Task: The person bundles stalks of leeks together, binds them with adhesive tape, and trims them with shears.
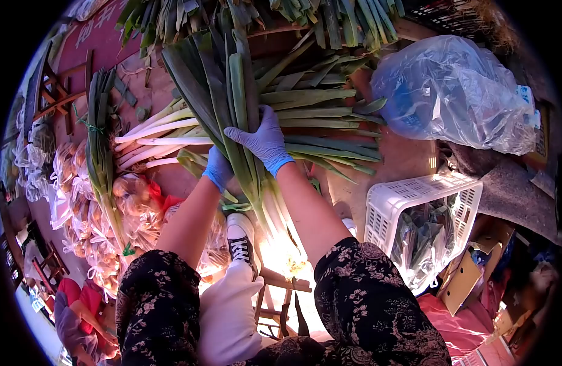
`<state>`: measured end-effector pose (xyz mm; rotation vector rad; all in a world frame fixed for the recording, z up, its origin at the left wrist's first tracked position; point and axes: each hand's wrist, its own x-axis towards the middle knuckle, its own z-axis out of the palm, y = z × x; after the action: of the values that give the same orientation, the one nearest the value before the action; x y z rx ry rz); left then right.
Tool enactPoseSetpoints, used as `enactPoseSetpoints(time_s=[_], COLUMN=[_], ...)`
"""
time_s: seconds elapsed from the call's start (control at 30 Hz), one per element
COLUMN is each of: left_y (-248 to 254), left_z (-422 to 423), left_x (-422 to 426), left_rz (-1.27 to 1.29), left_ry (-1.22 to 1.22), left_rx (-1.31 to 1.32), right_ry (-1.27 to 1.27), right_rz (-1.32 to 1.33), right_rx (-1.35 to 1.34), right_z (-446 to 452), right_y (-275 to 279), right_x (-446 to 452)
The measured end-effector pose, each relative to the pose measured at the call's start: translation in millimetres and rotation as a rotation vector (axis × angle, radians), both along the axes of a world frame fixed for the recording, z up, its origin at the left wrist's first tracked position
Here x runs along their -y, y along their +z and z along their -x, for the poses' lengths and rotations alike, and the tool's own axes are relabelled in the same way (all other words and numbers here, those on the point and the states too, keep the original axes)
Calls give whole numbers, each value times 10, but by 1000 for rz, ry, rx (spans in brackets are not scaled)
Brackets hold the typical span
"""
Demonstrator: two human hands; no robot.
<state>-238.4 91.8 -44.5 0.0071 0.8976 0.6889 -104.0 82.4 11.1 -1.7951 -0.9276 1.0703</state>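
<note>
A bunch of leeks [235,79] stands in front of me, its green leaves fanned out at the top and its white stalks running down toward my feet. My right hand [266,141], in a blue-purple glove, is closed around the bunch from the right, with the thumb across the leaves. My left hand [217,169], gloved alike, presses on the bunch from the left and lower down; its fingers are hidden behind the leaves. Behind the bunch, loose leeks [330,113] lie sideways on the floor, white ends to the left.
A tied leek bundle [101,134] lies at left, beside bags of onion-like produce [135,201]. More leeks [354,21] line the back. On the right are a large clear plastic bag [451,91] and a white crate [424,183]. A wooden stool [284,282] stands below me.
</note>
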Motion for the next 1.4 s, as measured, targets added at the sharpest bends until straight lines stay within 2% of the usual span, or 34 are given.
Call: enactPoseSetpoints(time_s=[0.07,0.17,0.2,0.27,0.33,0.37,0.43,0.47,0.57,0.6,0.67,0.73,0.8,0.87,0.9,0.93,0.97,1.03,1.07,1.17,1.27,1.3,1.33,1.37,1.4], left_y=[132,473,597,885,1107,1240,1639,1844,2206,2364,2571,2924,3433,3792,3910,3992,4086,3999,3812,2926,1872,1787,1515,1259,1503], left_z=[-13,-106,-131,-192,-185,-197,-340,-418,-492,-474,-542,-737,-991,-1259,-1437,-1633,-1784,-2193,-2438,-3104,-3432,-3430,-3488,-3511,-3527], left_x=[48,125,165,295,447,510,687,811,1106,1182,1274,1434,1528,1641,1677,1744,1847,2035,2125,2371,2629,2760,2810,2856,3051], left_rz=[-64,-32,-45,-106,-231,-303,-228,-239,-218,-221,-228,-298,-490,-628,-659,-944,-957,-1011,-941,-609,-420,-626,-805,-981,-1185], left_ry=[-17,-29,-37,-54,-153,-203,-176,-181,-341,-426,-538,-537,-583,-745,-826,-865,-911,-983,-991,-1130,-1077,-1009,-992,-965,-800], left_rx=[-23,53,100,197,136,111,156,160,217,230,220,180,186,189,184,185,40,25,61,102,138,182,58,-71,-335], right_ry=[-124,80,207,291,394,338,223,218,62,-16,-109,-214,-277,-329,-340,-340,-334,-423,-492,-645,-691,-690,-730,-762,-789], right_rz=[-81,-94,-16,-18,61,-38,-252,-201,-361,-325,-365,-509,-674,-814,-773,-734,-700,-632,-622,-626,-545,-504,-445,-506,-563], right_rx=[-129,-549,-586,-606,-567,-498,-339,-570,-361,-372,-163,-186,-242,-350,-381,-407,-432,-514,-558,-623,-591,-569,-661,-772,-886], right_z=[-29,-166,-235,-356,-479,-477,-469,-482,-372,-321,-300,-311,-452,-642,-775,-981,-1191,-1572,-1730,-2126,-2358,-2424,-2526,-2585,-2606], right_y=[20,199,351,708,970,1089,1537,1867,2094,2469,2704,2931,3182,3349,3381,3428,3471,3275,3127,2369,1826,1691,1572,1469,1409], right_x=[83,155,185,289,461,587,899,1075,1611,1815,2086,2336,2439,2619,2739,2860,2959,3189,3314,3667,3983,4082,4171,4266,4347])
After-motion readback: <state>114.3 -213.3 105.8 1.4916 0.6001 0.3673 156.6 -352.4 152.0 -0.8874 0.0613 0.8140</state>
